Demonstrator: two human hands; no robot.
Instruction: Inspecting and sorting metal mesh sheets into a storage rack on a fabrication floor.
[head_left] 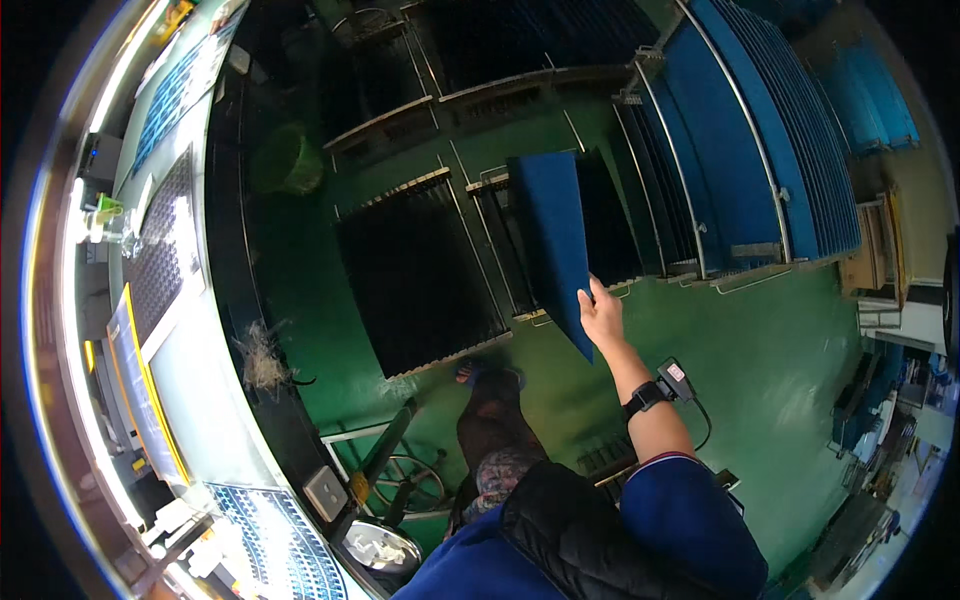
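Observation:
A thin, flat blue panel (pixel 560 235) stands tilted over a slotted rack (pixel 610 225) on the floor. My right hand (pixel 602 315) is closed on the panel's near edge, with the thumb and fingers pinching it. Whether the panel's far lower end sits in a slot is hidden. Left of it stands another low rack (pixel 420 270) filled with dark upright sheets. A strapped device (pixel 655 390) with a cable is on my right wrist. My left hand is not in view.
Tall racks of blue panels (pixel 720 140) stand at the right, and dark racks (pixel 500 60) at the back. Along the left runs a bright light table (pixel 190 370) with patterned sheets. A stool with a handwheel (pixel 410 483) and a metal bowl (pixel 382 545) are near my legs.

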